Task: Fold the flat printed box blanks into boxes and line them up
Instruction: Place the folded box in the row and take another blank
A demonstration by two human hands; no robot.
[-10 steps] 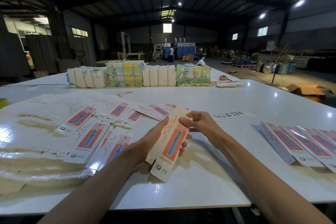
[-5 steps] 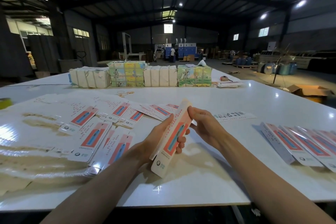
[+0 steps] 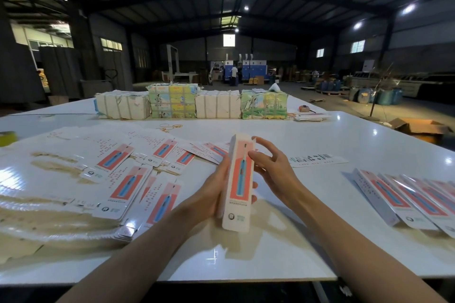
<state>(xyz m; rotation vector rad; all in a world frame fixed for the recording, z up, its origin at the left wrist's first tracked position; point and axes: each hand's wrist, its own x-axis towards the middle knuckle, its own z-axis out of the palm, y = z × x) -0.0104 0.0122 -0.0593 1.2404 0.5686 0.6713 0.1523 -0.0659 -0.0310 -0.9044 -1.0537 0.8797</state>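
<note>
The box point(image 3: 240, 179) is up in the air over the tabletop point(image 3: 270, 248), in the middle, close to the person. It stands almost upright, with its red and blue picture facing the camera. I think it is held up like this so both hands can reach its sides and push it into shape. The left hand point(image 3: 211, 194) grips it from the left, with its fingers curled round the back. Two fingertips point(image 3: 254, 185) peek out on the right edge. The right hand point(image 3: 273, 167) is wide open with its fingers spread, and its thumb touches the box near the top right edge. The blanks point(image 3: 118, 179) lie in a messy pile on the left, easy to grab. The done boxes point(image 3: 406, 197) lie side by side on the right, so I guess this one goes there when it is finished
</note>
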